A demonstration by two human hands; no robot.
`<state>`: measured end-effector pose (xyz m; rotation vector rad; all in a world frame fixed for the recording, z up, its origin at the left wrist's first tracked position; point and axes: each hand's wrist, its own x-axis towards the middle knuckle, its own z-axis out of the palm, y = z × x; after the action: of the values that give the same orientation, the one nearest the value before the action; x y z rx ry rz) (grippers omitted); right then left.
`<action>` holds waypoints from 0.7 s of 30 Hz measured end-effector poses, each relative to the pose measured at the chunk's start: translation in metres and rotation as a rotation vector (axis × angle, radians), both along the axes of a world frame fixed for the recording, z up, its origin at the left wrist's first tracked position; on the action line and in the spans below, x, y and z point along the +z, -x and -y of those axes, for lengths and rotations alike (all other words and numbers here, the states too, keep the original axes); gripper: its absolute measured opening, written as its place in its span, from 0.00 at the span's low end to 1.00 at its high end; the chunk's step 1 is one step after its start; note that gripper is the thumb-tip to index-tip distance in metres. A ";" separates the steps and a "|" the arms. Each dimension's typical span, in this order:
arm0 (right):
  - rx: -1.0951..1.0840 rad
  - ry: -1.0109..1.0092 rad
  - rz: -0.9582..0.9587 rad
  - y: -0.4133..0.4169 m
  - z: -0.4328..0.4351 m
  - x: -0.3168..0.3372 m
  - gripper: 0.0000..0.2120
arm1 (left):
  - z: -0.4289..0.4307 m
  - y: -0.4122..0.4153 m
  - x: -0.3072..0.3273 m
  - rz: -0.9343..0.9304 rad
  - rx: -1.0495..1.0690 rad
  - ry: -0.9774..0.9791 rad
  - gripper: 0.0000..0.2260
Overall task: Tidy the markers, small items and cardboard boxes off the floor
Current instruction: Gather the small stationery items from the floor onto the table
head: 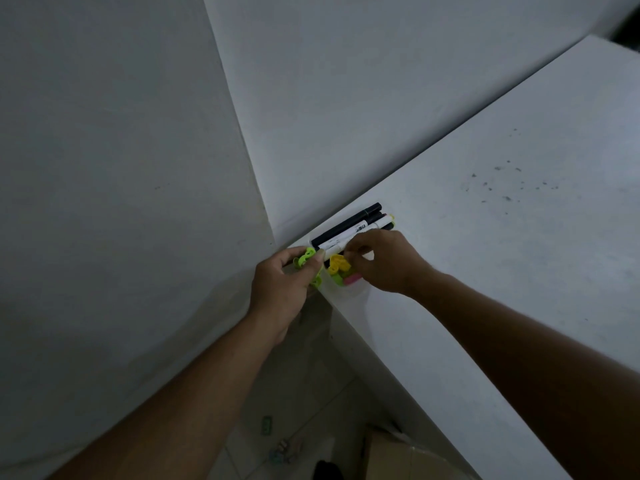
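Markers, black and white barrels bundled side by side (353, 227), lie at the back corner of the white surface (502, 271) against the wall, long axis running up and to the right. Small yellow, green and pink plastic pieces (341, 270) sit just in front of them, at the surface's edge. Right hand (388, 261) is nearer, fingers (356, 252) pinched over the yellow piece. Left hand (282, 287) grips a lime-green plastic piece (306, 258). Below, on the tiled floor (311, 393), remain small items (284, 448) and a brown cardboard box (405, 455).

Both hands (282, 282) (384, 261) handle clips (337, 265) beside markers (349, 228).
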<state>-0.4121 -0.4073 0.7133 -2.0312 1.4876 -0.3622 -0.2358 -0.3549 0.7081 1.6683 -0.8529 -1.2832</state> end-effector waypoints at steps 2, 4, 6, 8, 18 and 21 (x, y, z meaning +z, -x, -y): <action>-0.086 0.040 0.071 0.002 0.002 0.005 0.10 | 0.004 0.002 0.002 -0.028 -0.006 0.005 0.17; -0.170 -0.154 0.278 0.003 0.005 0.013 0.12 | 0.010 0.007 0.006 -0.019 -0.031 0.003 0.19; -0.212 -0.498 0.568 0.002 0.007 0.023 0.17 | 0.017 0.016 0.014 -0.002 -0.058 0.017 0.20; -0.199 -0.681 0.721 0.004 0.007 0.029 0.18 | 0.025 0.027 0.020 0.012 -0.077 0.046 0.19; -0.319 -0.675 0.762 0.021 0.019 0.023 0.16 | 0.045 0.058 0.019 0.292 -0.312 -0.004 0.21; -0.271 -0.660 0.669 0.025 0.019 0.020 0.16 | 0.045 0.054 0.014 0.384 -0.379 0.007 0.24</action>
<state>-0.4373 -0.4266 0.7337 -1.0480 1.2225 -0.5120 -0.2893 -0.3997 0.7224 1.8369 -1.4575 -1.2135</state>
